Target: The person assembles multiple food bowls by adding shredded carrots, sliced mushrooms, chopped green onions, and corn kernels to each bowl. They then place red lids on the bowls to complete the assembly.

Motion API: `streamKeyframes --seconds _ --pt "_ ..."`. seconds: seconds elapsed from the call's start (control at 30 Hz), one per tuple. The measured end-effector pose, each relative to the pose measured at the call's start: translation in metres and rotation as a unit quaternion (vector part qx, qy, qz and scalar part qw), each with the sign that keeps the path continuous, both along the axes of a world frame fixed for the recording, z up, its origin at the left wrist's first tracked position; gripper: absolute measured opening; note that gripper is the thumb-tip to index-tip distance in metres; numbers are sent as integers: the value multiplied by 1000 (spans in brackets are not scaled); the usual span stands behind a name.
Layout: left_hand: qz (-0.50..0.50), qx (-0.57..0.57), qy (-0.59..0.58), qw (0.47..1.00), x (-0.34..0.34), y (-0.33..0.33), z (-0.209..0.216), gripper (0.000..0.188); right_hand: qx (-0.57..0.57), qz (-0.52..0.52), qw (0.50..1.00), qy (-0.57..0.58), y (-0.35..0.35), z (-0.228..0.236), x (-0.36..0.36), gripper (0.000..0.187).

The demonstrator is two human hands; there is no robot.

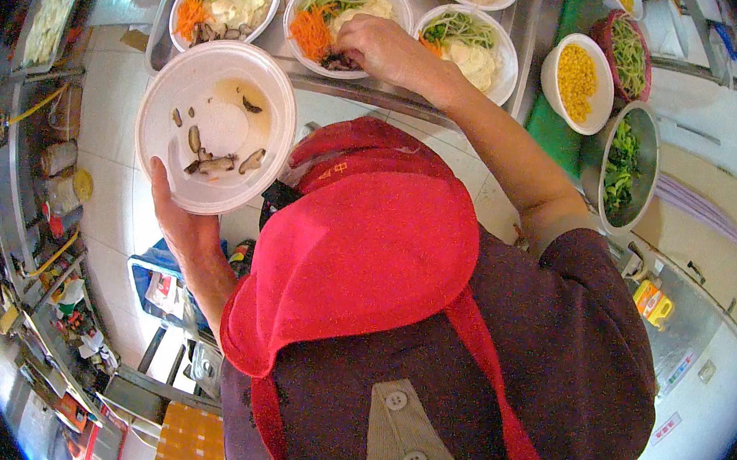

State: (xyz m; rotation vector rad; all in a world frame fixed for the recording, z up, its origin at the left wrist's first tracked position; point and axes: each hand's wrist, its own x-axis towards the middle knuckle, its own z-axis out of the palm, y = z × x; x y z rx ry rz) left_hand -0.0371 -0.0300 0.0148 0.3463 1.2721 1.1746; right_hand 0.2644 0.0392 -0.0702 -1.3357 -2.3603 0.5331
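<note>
White bowl (215, 124) with a few mushroom slices (214, 163) held up in my left hand (175, 210), fingers wrapped under its rim. Right hand (386, 48) pinches mushrooms over the middle bowl (347, 21) on the tray (511, 74), table behind.

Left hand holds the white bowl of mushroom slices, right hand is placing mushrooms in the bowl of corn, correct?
Not quite. The head view shows the right hand over a plated bowl with shredded carrot and greens, not the corn bowl. The left hand does hold the white bowl of mushroom slices.
</note>
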Motion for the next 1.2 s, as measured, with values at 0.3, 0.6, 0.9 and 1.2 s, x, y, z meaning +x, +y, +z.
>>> streamKeyframes --seconds 0.3,0.6,0.9,1.2 --pt "0 -9 -40 999 -5 5 -2 53 -49 -81 995 18 -10 0 13 14" --pt "-59 50 -22 997 16 16 1 60 -66 29 981 178 -12 106 -59 21" --pt "-132 63 29 989 39 18 5 62 15 27 992 122 -15 68 -128 34" --pt "-123 26 23 992 34 23 4 61 8 173 980 95 -32 58 -92 16"
